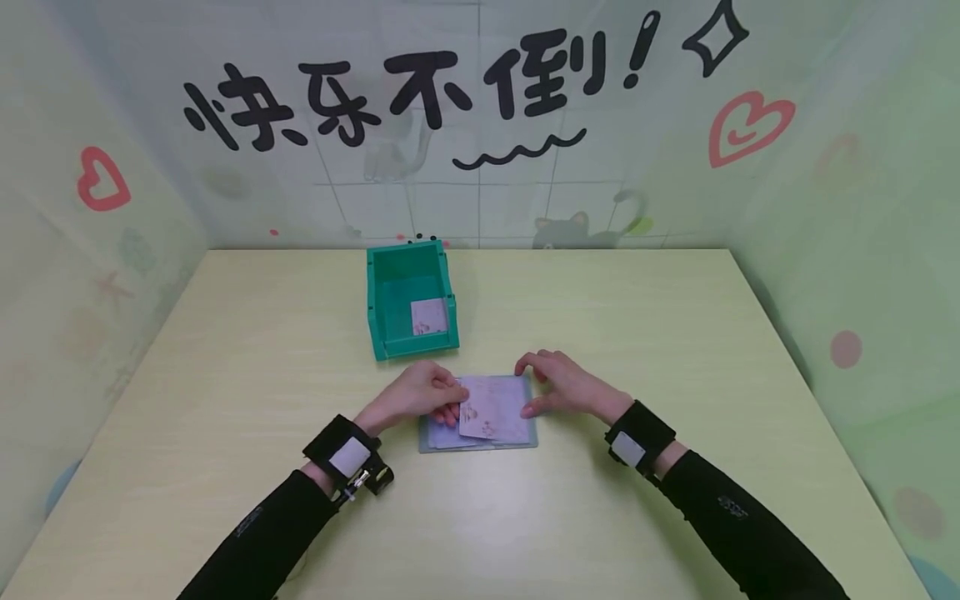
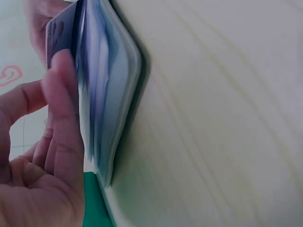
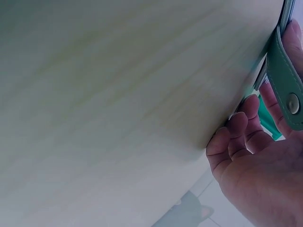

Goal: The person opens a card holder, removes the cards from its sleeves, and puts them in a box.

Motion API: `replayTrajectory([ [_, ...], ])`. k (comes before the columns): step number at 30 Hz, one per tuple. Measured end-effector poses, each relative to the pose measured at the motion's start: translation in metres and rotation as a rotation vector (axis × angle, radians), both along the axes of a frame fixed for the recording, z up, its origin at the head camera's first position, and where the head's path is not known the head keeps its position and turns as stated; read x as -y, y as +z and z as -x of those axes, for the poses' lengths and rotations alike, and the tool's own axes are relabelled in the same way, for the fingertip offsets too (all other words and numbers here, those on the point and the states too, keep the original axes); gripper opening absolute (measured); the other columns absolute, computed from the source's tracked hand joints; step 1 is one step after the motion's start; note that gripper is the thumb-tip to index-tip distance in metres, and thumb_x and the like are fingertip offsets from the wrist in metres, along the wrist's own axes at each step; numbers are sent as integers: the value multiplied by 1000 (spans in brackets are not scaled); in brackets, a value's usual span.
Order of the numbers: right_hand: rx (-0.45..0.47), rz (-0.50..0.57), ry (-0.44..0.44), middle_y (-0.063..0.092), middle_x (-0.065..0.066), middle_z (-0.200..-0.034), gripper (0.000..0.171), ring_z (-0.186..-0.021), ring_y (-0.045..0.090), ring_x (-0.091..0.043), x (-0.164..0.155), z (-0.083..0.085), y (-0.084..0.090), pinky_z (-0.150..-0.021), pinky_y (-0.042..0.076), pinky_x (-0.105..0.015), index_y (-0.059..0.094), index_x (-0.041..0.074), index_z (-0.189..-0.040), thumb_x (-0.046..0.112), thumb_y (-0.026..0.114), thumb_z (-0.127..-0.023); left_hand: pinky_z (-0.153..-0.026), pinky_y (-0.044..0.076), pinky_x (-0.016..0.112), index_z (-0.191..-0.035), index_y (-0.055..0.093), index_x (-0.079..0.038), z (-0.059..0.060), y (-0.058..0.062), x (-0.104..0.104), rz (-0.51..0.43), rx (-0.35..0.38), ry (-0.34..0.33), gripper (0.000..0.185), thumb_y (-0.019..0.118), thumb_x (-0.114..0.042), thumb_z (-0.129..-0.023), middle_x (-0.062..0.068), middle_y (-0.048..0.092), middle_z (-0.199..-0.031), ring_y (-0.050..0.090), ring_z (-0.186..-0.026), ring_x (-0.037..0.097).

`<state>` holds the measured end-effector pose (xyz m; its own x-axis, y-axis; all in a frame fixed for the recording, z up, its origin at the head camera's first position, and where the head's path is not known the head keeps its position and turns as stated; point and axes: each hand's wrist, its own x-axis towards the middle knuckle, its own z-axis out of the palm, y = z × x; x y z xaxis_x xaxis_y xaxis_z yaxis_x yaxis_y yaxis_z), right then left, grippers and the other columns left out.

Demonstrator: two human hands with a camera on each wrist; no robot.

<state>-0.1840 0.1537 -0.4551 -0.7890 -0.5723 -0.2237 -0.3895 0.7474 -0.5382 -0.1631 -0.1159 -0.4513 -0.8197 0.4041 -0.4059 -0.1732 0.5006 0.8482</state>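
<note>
Lilac in grip: pinching card (image 1: 495, 408) by nine-o'clock edge with left hand (image 1: 416, 392). Poising right hand (image 1: 566, 385), loosely relaxed, by the booklet (image 2: 122, 75), with worktop (image 1: 690, 350) room toward three o'clock.

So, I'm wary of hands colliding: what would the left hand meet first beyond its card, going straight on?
Probably the right hand at the opposite edge of the held card; relative heights are unclear.

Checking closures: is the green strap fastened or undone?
Undone: the strap juts free from the booklet, its metal snap exposed, in the right wrist view.
</note>
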Motion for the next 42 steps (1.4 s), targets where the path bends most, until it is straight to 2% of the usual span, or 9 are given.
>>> replayTrajectory([
  [7,-4,3,-1,56,-10,-101,56,-100,49,-26,0,0,0,-84,40,-35,57,13,-124,30,86,-79,-68,60,25,-102,70,7,1,9,14,-38,-32,47,19,64,-11,-97,14,75,-88,72,-68,13],
  [14,1,-2,-6,55,-9,-101,57,-101,49,-27,0,0,1,-85,40,-35,57,13,-124,31,86,-79,-74,61,31,-119,63,11,6,19,31,-86,-80,59,28,62,-7,-98,26,73,-109,75,-81,18],
  [20,9,-1,-15,56,-10,-102,57,-102,49,-27,0,0,2,-87,42,-37,57,13,-124,32,86,-79,-79,62,34,-130,56,11,12,29,41,-79,-175,112,35,57,-7,-101,31,66,-119,73,-89,23],
  [25,15,-1,-19,56,-10,-102,56,-102,49,-27,0,0,3,-87,42,-37,57,13,-124,31,86,-79,-76,60,29,-135,54,8,15,34,41,12,-284,226,38,57,-10,-102,27,66,-111,70,-87,24],
  [30,21,-1,-20,56,-10,-104,56,-103,49,-28,0,1,2,-88,42,-38,57,13,-125,31,86,-80,-68,51,22,-137,54,6,20,33,35,118,-449,360,41,61,-11,-100,25,71,-106,71,-90,31],
  [33,22,-3,-18,56,-10,-103,56,-103,49,-27,0,1,2,-88,42,-38,57,13,-125,31,86,-80,-69,54,24,-137,53,6,23,32,32,140,-533,419,42,62,-9,-99,26,71,-108,71,-92,35],
  [38,17,-4,-16,56,-9,-102,56,-103,49,-27,0,1,1,-87,41,-37,57,13,-124,31,86,-80,-72,56,31,-139,49,4,28,32,27,151,-584,481,44,62,-9,-99,25,70,-109,68,-90,35],
  [42,17,-1,-17,56,-9,-101,56,-102,49,-27,0,1,1,-86,41,-37,57,13,-124,30,86,-79,-74,55,33,-136,47,3,34,31,23,145,-626,504,40,60,-8,-100,26,69,-107,67,-90,35],
])
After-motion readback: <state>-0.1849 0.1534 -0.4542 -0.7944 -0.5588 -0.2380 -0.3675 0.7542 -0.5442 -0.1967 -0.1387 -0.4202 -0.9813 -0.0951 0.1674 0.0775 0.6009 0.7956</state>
